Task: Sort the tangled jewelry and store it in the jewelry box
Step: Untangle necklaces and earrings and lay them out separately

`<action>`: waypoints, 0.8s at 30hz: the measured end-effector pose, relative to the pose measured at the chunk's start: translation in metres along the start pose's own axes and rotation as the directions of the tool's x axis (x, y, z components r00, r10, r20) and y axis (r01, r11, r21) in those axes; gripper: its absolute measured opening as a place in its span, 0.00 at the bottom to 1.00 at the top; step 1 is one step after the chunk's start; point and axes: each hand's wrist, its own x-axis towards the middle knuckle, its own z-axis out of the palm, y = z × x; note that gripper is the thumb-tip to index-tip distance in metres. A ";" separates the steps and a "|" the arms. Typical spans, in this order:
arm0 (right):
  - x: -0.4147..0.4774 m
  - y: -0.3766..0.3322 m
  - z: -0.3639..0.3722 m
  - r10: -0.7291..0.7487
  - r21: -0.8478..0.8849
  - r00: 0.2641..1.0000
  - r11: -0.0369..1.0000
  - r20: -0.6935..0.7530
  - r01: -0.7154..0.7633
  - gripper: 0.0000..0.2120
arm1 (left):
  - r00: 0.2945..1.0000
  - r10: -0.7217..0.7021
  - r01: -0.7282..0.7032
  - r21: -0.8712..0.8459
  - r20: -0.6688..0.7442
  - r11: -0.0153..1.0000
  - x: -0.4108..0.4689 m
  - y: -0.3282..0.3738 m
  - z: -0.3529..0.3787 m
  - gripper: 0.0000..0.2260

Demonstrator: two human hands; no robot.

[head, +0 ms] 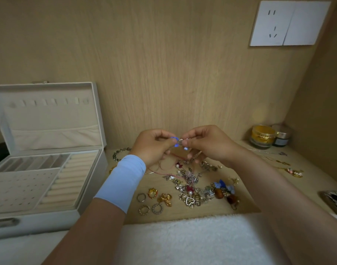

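Note:
Above a tangled pile of jewelry [194,182] on the wooden shelf, my left hand [154,146] and my right hand [206,144] meet fingertip to fingertip. Between them they pinch one small piece with blue beads and a silver charm [178,142]. The left wrist wears a pale blue band. Several rings and a gold bow [154,200] lie apart at the pile's front left. The white jewelry box [45,169] stands open at the left, its ring rolls and compartments showing nothing inside.
A dark bead bracelet [119,153] lies next to the box. Thin chains and a pendant [290,168] lie at the right. Two cosmetic jars [263,136] stand in the back right corner. A white fluffy cloth [192,240] covers the front edge. A patterned object [334,201] sits far right.

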 end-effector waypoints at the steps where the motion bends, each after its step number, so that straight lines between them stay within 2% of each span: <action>1: 0.002 0.002 -0.001 0.006 -0.021 1.000 1.000 0.006 -0.006 0.07 | 1.000 0.015 -0.015 0.058 -0.002 0.998 0.004 -0.001 0.000 0.06; 5: 0.020 0.006 -0.005 0.042 -0.202 0.999 0.978 -0.010 -0.043 0.07 | 0.999 0.029 -0.034 0.364 0.020 0.931 0.021 0.000 0.004 0.05; 8: 0.040 0.010 -0.008 0.036 -0.375 0.997 0.925 -0.062 -0.057 0.04 | 0.998 0.004 -0.035 0.519 0.060 0.854 0.032 0.001 0.007 0.07; 11: 0.055 0.017 -0.005 0.035 -0.451 0.996 0.890 -0.086 -0.071 0.09 | 0.991 -0.031 -0.058 0.633 0.128 0.772 0.037 -0.003 0.007 0.09; 14: 0.065 0.022 -0.002 0.036 -0.454 0.995 0.888 -0.096 -0.076 0.07 | 0.986 -0.043 -0.085 0.704 0.161 0.705 0.039 -0.007 0.004 0.11; 18: 0.071 0.025 -0.001 -0.025 -0.567 0.997 0.823 -0.076 -0.022 0.06 | 0.971 -0.112 -0.103 0.792 0.211 0.602 0.035 -0.014 0.000 0.15; 22: 0.066 0.024 -0.004 -0.010 -0.623 1.000 0.782 0.020 0.020 0.09 | 0.963 -0.113 -0.123 0.769 0.246 0.627 0.027 -0.013 -0.001 0.11; 24: 0.060 0.022 -0.008 -0.040 -0.631 0.999 0.775 0.023 0.046 0.11 | 0.956 -0.110 -0.142 0.756 0.273 0.639 0.021 -0.009 -0.001 0.10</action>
